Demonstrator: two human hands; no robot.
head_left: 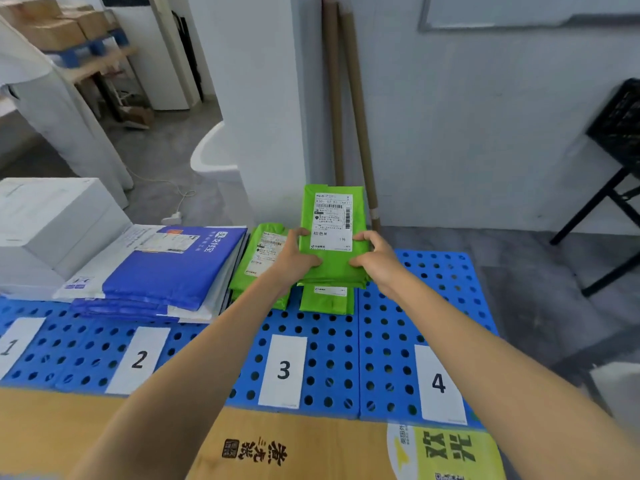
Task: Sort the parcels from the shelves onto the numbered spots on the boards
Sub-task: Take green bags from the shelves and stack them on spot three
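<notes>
Green parcel (332, 216), seemingly aloft, left hand (294, 256), right hand (377, 259) gripping edge

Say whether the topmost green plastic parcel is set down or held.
Held: the left hand and right hand grip the green plastic parcel by its near edge above the green stack; contact underneath, cannot tell.

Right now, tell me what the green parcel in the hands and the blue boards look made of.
The green parcel: seemingly thin plastic film, slightly glossy; it creases at the folded edges. The blue boards: likely rigid moulded plastic, matte; regular round holes throughout.
</notes>
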